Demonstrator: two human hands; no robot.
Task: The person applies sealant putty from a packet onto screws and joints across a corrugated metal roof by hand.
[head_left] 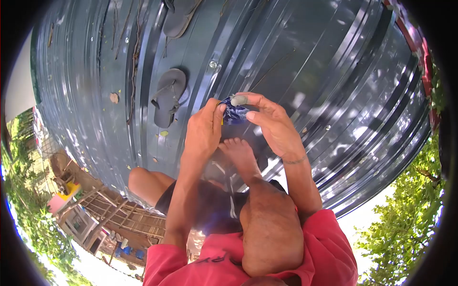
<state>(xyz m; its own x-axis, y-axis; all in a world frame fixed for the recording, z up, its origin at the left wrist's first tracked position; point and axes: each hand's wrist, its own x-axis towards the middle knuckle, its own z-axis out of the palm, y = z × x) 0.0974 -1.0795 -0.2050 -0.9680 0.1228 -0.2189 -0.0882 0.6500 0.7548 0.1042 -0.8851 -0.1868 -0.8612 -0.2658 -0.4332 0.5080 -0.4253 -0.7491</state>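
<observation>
Though fingers (257, 99) hide parts, left hand (202, 127) and right hand (279, 128) pinch a blue wrapper (234, 114).

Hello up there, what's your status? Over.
Left hand pinching blue packet. Right hand at its other side. Nearest sandal lying off to the left, clear of both hands. Over.

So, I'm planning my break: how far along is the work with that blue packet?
Done: the blue packet is picked up. In hand: left hand and right hand both pinch it. Remaining: at least letting go of it; whether it is open, I can't tell.
</observation>
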